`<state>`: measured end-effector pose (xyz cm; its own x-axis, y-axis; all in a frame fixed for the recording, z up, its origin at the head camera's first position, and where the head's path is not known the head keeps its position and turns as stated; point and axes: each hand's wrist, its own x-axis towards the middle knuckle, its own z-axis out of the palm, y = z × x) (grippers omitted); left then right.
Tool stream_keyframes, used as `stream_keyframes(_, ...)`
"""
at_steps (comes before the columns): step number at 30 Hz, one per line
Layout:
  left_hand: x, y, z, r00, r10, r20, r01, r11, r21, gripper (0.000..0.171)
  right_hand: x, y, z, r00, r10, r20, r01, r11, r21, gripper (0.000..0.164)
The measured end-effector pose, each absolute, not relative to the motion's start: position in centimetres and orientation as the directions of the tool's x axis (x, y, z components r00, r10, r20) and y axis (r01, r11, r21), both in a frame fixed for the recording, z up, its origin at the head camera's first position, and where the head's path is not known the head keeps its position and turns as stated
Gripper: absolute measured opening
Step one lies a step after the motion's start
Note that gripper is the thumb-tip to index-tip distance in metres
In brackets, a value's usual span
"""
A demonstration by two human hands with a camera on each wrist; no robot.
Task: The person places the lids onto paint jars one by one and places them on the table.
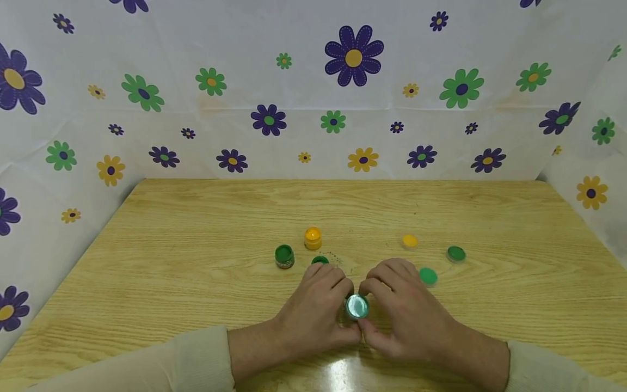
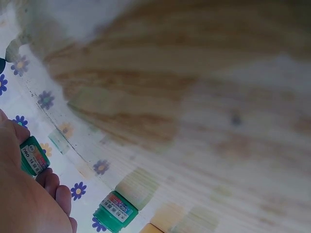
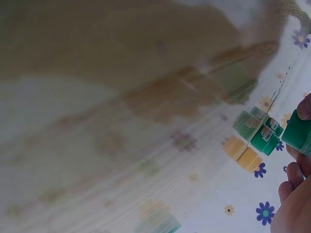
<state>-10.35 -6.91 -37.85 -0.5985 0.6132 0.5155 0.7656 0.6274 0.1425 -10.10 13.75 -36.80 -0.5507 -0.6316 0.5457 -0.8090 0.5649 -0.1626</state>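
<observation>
A small green paint jar [image 1: 357, 306] with a shiny, pale top is held upright between both hands near the front of the table. My left hand [image 1: 320, 310] grips its left side, thumb at the front and fingers curled behind. From the right, my right hand [image 1: 409, 313] pinches it with the thumb and curled fingers. The labelled side of the held jar [image 2: 34, 156] shows in the left wrist view. Just beyond the left fingers, an uncovered green jar [image 1: 320, 260] is partly hidden by the hand.
An uncovered dark green jar [image 1: 284, 256] and an orange-yellow jar [image 1: 313, 238] stand behind the left hand. Beyond the right hand lie a yellow lid [image 1: 409, 241], a dark green lid [image 1: 456, 253] and a lighter green lid [image 1: 428, 276]. A flowered cloth [image 1: 294, 87] hangs behind the wooden table.
</observation>
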Motion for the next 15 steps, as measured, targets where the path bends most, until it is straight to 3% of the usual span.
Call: stream_keyframes(15, -10.36, -6.92, -37.80, -0.606, 0.609, 0.511, 0.760, 0.633, 0.148, 0.034, -10.00, 13.82, -36.74, -0.578, -0.627, 0.523, -0.793, 0.582, -0.179, 0.036)
